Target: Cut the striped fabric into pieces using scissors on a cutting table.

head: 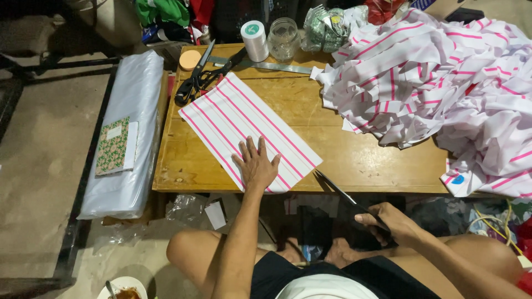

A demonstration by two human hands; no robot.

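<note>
A white sheet with pink stripes (244,122) lies diagonally on a low wooden table (360,155). My left hand (256,164) presses flat on the sheet's near end, fingers spread. My right hand (388,222) is below the table's front edge, gripping the black handles of long scissors (341,192) whose blades point up towards the sheet's near right corner. A big heap of cut pink-striped white strips (438,77) covers the table's right side.
Black scissors (202,77), a metal ruler (266,65), an orange disc (190,59), a thread spool (255,40) and a glass jar (283,37) sit at the table's far edge. Left lies a plastic-wrapped bundle (130,133) with a patterned notebook (115,145). A food plate (123,289) rests on the floor.
</note>
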